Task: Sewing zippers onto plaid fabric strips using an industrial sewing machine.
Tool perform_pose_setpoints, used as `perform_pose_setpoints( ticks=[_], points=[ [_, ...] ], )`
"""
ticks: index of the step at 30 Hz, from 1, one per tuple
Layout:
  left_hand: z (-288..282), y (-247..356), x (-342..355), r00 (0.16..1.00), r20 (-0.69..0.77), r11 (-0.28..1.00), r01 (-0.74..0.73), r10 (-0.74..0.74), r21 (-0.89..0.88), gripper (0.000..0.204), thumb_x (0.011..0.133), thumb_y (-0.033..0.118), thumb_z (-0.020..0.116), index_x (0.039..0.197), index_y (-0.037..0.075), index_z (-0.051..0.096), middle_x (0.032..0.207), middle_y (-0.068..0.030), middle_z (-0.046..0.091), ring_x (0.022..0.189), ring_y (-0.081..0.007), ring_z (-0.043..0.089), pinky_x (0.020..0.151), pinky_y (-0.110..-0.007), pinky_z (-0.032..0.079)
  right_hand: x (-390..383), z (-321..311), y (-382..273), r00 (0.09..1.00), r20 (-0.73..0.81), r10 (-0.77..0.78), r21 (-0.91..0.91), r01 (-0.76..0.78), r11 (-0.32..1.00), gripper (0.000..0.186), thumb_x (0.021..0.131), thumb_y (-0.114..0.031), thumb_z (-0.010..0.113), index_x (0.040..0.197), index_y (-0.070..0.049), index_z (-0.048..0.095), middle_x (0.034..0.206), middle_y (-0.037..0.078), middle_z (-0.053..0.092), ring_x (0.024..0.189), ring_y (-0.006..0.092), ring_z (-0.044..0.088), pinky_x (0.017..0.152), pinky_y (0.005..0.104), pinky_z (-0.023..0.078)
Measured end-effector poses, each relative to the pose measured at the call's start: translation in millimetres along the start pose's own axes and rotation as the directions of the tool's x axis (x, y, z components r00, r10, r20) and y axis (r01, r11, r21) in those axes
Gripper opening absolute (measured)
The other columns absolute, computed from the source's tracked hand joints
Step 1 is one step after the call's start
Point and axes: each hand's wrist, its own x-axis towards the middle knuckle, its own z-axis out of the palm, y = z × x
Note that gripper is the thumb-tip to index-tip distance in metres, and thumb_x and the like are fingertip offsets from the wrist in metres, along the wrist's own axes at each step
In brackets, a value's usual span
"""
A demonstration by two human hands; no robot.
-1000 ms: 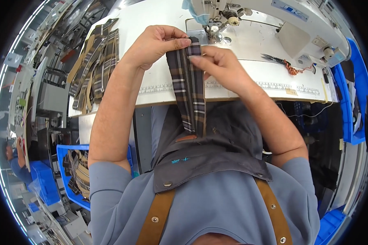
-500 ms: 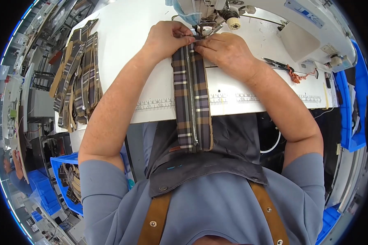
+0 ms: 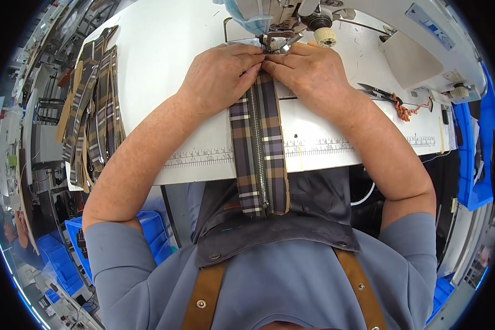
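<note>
A plaid fabric strip point(image 3: 272, 143) in brown, grey and white, with a metal zipper point(image 3: 258, 137) along its middle, runs from the sewing machine's needle area point(image 3: 269, 44) over the table edge toward my apron. My left hand point(image 3: 223, 74) pinches the strip's far end just left of the presser foot, palm down. From the right, my right hand point(image 3: 311, 71) closes its thumb and fingers on the same end. The fingertips of both hands nearly meet in front of the needle and hide the strip's tip. The zipper's slider end hangs near my lap.
More plaid zipper strips point(image 3: 96, 110) lie piled at the table's left. Black scissors point(image 3: 377, 92) with an orange cord rest at the right. A printed ruler point(image 3: 203, 158) follows the near edge. Blue bins point(image 3: 154, 234) stand below left, another blue bin point(image 3: 473, 159) at far right.
My left hand has turned flatter over the strip's far end, its fingers now reaching to the presser foot. My right hand stays beside it. The view has shifted slightly.
</note>
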Motion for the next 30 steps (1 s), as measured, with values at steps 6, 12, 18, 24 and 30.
perform_pose_setpoints(
  ticks=[6,12,18,24,30],
  points=[
    [6.2,-5.3,0.6,0.995,-0.088,0.999,-0.046,0.046,0.0,0.02,0.092,0.014,0.068,0.105,0.002,0.078,0.111,-0.01,0.076,0.099,-0.0263,0.073,0.088,-0.037,0.059,1.9,-1.6,-1.9,1.0,-0.007,0.031,0.014,-0.031,0.999,0.018,0.077,-0.018,0.067,0.091,-0.011,0.074,0.082,-0.002,0.07,0.083,0.0168,0.068,0.068,0.0351,0.053],
    [0.1,-6.5,4.1,0.994,-0.09,0.998,-0.056,0.058,0.032,0.018,0.09,0.015,0.071,0.102,0.003,0.079,0.11,-0.008,0.076,0.104,-0.0262,0.071,0.093,-0.039,0.056,4.1,-1.0,0.5,0.997,-0.009,0.078,0.152,-0.076,0.985,0.014,0.075,-0.017,0.071,0.086,-0.009,0.074,0.078,0.001,0.069,0.078,0.0227,0.068,0.067,0.0387,0.054],
    [-6.9,10.5,-6.9,0.99,0.019,0.984,-0.138,0.136,0.114,0.043,0.089,0.025,0.076,0.124,0.001,0.07,0.129,-0.0163,0.069,0.119,-0.0333,0.066,0.098,-0.04,0.055,-1.4,-13.5,5.1,0.983,0.041,0.181,0.254,-0.185,0.949,0.028,0.077,-0.032,0.079,0.091,-0.008,0.077,0.083,0.003,0.072,0.083,0.026,0.069,0.07,0.0419,0.055],
    [-8.2,17.9,-15.3,0.995,0.088,0.999,-0.047,0.046,-0.001,0.053,0.088,0.029,0.079,0.127,-0.005,0.066,0.134,-0.0213,0.065,0.127,-0.0348,0.063,0.106,-0.041,0.053,-2.6,-13.8,5.3,0.984,0.058,0.17,0.254,-0.179,0.95,0.033,0.077,-0.038,0.081,0.092,-0.009,0.078,0.085,0.003,0.073,0.088,0.0239,0.069,0.071,0.0402,0.056],
    [-5.9,17.8,-14.3,0.994,0.072,0.997,-0.08,0.079,0.014,0.053,0.086,0.026,0.081,0.126,-0.006,0.067,0.133,-0.0218,0.066,0.127,-0.0337,0.064,0.105,-0.04,0.054,-4.0,-13.2,6.6,0.983,0.076,0.167,0.217,-0.18,0.959,0.034,0.077,-0.04,0.081,0.093,-0.009,0.079,0.085,0.003,0.073,0.087,0.0243,0.069,0.071,0.0396,0.056]
  ],
)
